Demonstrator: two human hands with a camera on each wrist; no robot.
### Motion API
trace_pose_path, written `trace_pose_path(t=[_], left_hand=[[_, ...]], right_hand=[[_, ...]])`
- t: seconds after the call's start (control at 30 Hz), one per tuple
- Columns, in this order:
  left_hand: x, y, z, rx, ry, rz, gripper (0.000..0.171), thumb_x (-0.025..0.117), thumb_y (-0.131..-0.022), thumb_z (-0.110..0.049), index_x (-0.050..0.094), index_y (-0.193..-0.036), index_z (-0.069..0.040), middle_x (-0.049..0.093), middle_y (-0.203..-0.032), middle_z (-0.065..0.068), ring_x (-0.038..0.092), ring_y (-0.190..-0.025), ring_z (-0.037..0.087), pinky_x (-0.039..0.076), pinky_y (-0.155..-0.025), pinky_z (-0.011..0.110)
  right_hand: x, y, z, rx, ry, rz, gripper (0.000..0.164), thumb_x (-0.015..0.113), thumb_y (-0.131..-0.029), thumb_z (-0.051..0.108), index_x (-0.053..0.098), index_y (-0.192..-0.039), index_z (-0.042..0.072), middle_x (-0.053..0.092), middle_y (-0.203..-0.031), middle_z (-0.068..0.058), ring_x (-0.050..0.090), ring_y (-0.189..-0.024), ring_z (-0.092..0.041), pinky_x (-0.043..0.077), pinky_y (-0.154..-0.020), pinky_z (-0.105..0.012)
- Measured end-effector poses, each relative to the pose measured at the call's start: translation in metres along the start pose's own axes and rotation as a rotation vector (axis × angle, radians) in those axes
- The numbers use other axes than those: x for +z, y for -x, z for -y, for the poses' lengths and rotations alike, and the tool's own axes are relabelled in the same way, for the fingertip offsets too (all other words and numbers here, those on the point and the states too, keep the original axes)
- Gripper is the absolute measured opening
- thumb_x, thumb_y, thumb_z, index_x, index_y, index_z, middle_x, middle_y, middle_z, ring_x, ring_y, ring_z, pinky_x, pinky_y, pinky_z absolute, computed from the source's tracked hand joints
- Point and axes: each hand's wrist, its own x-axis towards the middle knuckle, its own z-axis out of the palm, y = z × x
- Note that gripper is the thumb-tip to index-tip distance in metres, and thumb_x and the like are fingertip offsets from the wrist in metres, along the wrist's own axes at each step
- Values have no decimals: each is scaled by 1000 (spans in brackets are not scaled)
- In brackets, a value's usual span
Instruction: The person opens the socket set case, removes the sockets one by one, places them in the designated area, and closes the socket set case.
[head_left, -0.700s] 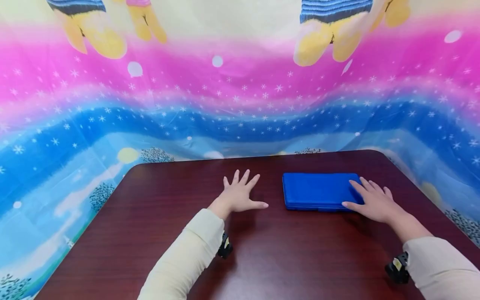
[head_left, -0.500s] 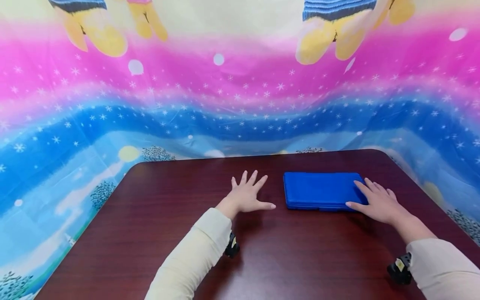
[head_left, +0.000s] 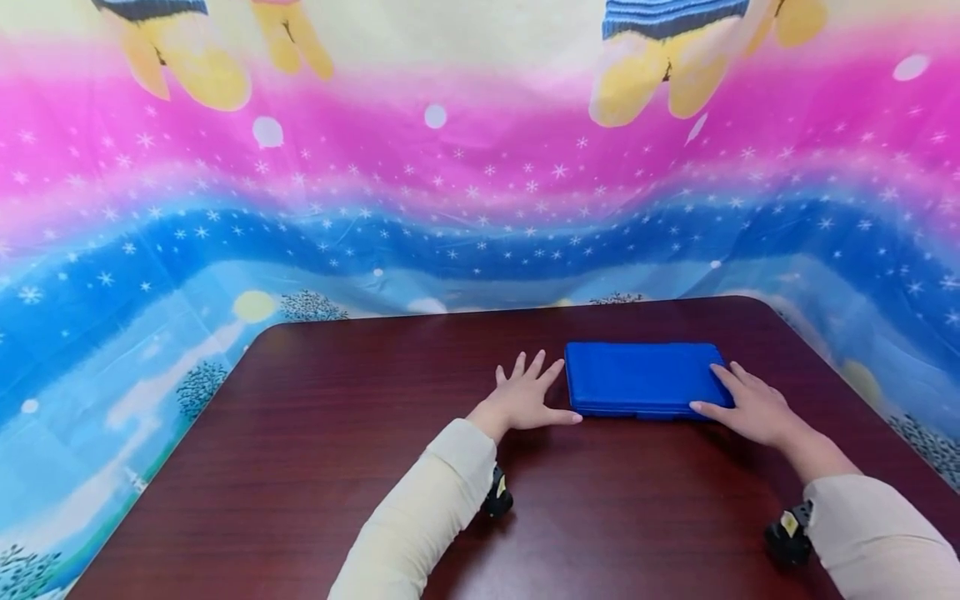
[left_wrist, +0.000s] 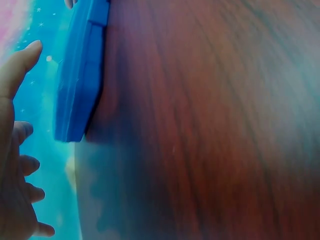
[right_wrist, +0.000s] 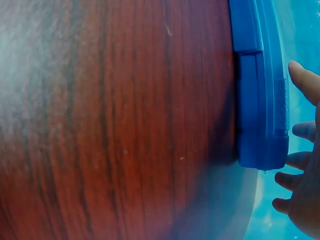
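No text, label, brand, number or sign can be read in any view.

Head fwd/dn; wrist cams [head_left: 787,542] nr, share case [head_left: 641,377]

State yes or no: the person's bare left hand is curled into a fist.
No, the head view shows the left hand with fingers spread apart near the flat, rectangular blue case.

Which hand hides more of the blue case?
In the head view, the right hand: thumb and forefinger overlap the blue case; the left hand barely overlaps it.
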Motion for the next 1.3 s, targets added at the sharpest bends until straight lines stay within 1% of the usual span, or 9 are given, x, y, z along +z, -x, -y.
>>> trace_pose_path(t=[0.1, 0.33, 0.47, 0.6, 0.87, 1.07, 1.3], left_hand=[[5, -5, -5, 17, 20, 5, 90, 46, -67, -70, 8, -139, -30, 3, -145, 2, -2, -129, 30, 2, -96, 58], [8, -16, -17, 28, 46, -23, 86, 46, -71, -67, 11, -139, -27, 5, -144, 3, 3, -129, 29, 5, -97, 56], [10, -22, -23, 38, 48, -10, 83, 43, -74, -65, 11, -140, -25, 5, -144, 2, 4, -129, 28, 7, -97, 55], [13, -27, -28, 41, 53, 1, 79, 42, -77, -62, 11, -139, -26, 5, -144, 1, 5, -130, 25, 9, -98, 53], [18, -29, -27, 45, 62, 0, 72, 45, -81, -54, 16, -139, -23, 6, -144, 1, 7, -130, 21, 12, -99, 50], [18, -30, -26, 48, 68, -4, 68, 45, -83, -49, 17, -139, -22, 5, -144, 2, 9, -130, 19, 14, -100, 47], [19, -28, -22, 46, 117, -15, 68, 46, -83, -47, 17, -139, -22, 5, -144, 1, 9, -129, 15, 14, -100, 45]], right_hand=[[1, 0, -3, 19, -26, 12, 87, 48, -82, 51, 13, -132, -10, 8, -129, -40, 10, -113, -57, 8, -84, -68], [2, -3, -9, 28, -115, 24, 86, 48, -84, 47, 8, -133, -11, 6, -131, -39, 8, -116, -55, 12, -85, -66], [2, -6, -10, 29, -157, 32, 87, 48, -84, 47, 5, -133, -11, 5, -131, -39, 6, -117, -53, 12, -88, -64], [2, -7, -11, 40, -165, 32, 89, 49, -83, 48, 4, -133, -11, 4, -131, -39, 6, -117, -53, 12, -87, -64], [5, -6, -7, 58, -171, 21, 90, 49, -82, 49, 6, -133, -10, 6, -132, -38, 8, -116, -54, 13, -87, -65], [8, -8, -6, 55, -177, 9, 89, 50, -82, 48, 5, -134, -9, 4, -132, -38, 7, -117, -53, 13, -87, -65], [11, -9, -1, 65, -164, -11, 90, 50, -81, 50, 8, -134, -9, 4, -132, -38, 7, -117, -53, 13, -86, -65]])
